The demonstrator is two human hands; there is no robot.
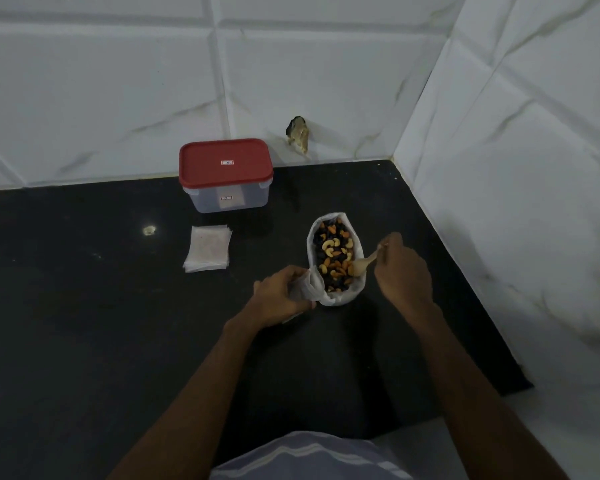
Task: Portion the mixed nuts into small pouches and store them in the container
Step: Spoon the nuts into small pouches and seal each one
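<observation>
A white bag (357,254) with its top rolled down stands open on the black counter, full of mixed nuts (333,252). My right hand (400,268) grips a small wooden spoon (362,265) whose bowl dips into the nuts at the bag's right side. My left hand (279,294) holds a small clear pouch (307,285) against the bag's near-left rim. A stack of empty pouches (208,248) lies flat to the left. The clear container with a red lid (225,174) stands shut at the back.
The black counter (84,306) meets white tiled walls at the back and on the right. A dark stub (298,133) sticks out of the back wall near the corner. A pale spot (149,230) shows on the counter left of the pouches.
</observation>
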